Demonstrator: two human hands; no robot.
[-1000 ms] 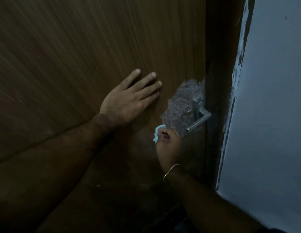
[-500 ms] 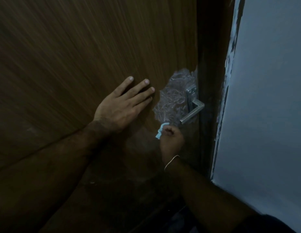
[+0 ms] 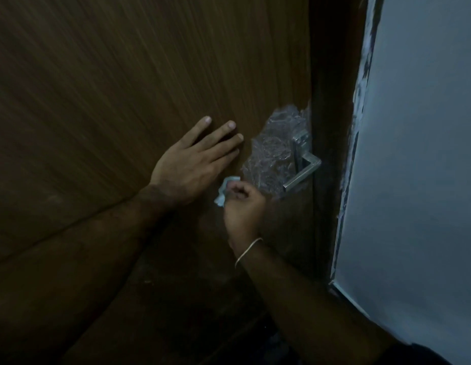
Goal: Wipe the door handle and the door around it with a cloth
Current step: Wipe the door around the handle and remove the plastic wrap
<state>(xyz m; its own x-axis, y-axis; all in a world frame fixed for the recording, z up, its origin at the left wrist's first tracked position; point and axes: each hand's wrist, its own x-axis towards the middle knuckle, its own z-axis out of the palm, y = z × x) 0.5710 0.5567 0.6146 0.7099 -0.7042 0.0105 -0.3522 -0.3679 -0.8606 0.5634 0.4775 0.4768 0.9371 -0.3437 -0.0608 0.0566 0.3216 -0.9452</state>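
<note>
Comparing the head view with the two earlier pictures from it:

Right hand (image 3: 243, 204): centre of frame, just below and left of the plastic wrap. Grip clenched round a small pale-blue cloth (image 3: 223, 192), of which only a crumpled end shows past the knuckles at the left. A second ago the hand sat directly under the lever's free end; it has since slid left along the door, and now lies close under the left hand's heel. A thin bangle (image 3: 248, 250) circles the wrist.

Left hand (image 3: 193, 162): left of the wrap, palm flat on the door (image 3: 123, 88), fingers straight and spread a little. Grip released, holding nothing. Its place against the wrap is unchanged.

Door handle (image 3: 304, 171): metal lever, centre right, beside the dark door edge. Nothing touches it.

Plastic wrap (image 3: 271, 156): crinkled clear film stuck to the door around the handle plate.

Wall (image 3: 418, 154): pale, right side of frame.

Judgement: the leftward slide reads as a wiping stroke on the wood under the handle, so the door part is under way. The lever itself seems yet to be wiped, and the film covers much of the wood nearest it.
</note>
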